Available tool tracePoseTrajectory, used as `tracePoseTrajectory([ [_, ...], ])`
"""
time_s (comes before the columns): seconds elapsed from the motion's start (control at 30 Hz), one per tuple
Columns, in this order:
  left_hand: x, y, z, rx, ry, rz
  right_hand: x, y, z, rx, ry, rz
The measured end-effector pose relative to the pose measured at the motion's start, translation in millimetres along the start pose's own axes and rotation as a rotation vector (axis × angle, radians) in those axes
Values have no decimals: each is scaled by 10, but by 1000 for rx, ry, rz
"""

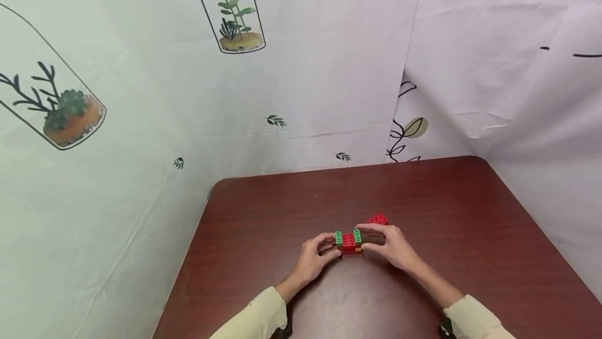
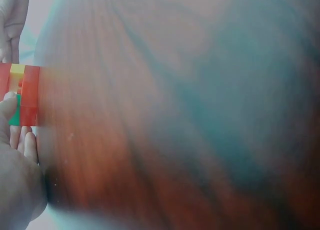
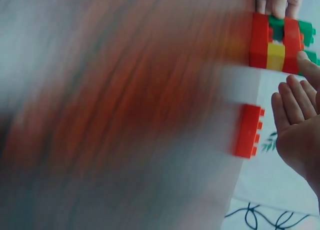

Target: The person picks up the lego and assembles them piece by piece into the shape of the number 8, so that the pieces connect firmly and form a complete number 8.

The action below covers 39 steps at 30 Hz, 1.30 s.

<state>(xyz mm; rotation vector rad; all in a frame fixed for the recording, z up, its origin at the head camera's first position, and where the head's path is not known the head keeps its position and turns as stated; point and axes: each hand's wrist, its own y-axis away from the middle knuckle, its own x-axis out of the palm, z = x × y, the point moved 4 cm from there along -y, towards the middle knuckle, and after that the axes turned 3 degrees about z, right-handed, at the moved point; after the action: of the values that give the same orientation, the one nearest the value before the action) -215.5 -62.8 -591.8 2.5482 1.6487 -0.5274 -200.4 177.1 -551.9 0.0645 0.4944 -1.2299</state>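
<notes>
Between the two hands stands a small build of toy building bricks (image 1: 348, 242) on the table. A red brick (image 3: 258, 40) forms its base. Above that are a green and a yellow brick (image 3: 275, 56) with a gap between them, then another red brick (image 3: 292, 40). Two green bricks (image 1: 338, 238) sit across its top ends. My left hand (image 1: 310, 259) grips the left end, thumb in front and fingers behind. At the right end my right hand (image 1: 396, 247) pinches the green brick (image 1: 357, 236), thumb in front; its other fingers stretch out nearly straight.
A loose red brick (image 1: 378, 219) lies behind the right hand, studs up. The brown table (image 1: 263, 213) has its back edge against a white cloth wall (image 1: 310, 93) printed with plants. A second cloth (image 1: 527, 98) hangs at the right.
</notes>
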Motion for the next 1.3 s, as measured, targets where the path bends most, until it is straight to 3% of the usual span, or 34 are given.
tracePoseTrajectory([
  [0.1, -5, 2, 0, -12, -6, -1, -98, 10, -9, -10, -4, -30],
  [0.27, -15, -4, 4, -3, -19, 1, -291, -1, -100, -46, 137, -137],
  [0.43, -13, 0, 7, 13, -34, -4, -429, -10, -242, -27, 243, -196],
  [1.03, -6, 5, 2, -3, -38, -3, -507, -113, -525, 105, 217, -105],
  [1.3, -3, 13, -1, 10, -44, 6, -492, -117, -561, 98, 251, -85],
])
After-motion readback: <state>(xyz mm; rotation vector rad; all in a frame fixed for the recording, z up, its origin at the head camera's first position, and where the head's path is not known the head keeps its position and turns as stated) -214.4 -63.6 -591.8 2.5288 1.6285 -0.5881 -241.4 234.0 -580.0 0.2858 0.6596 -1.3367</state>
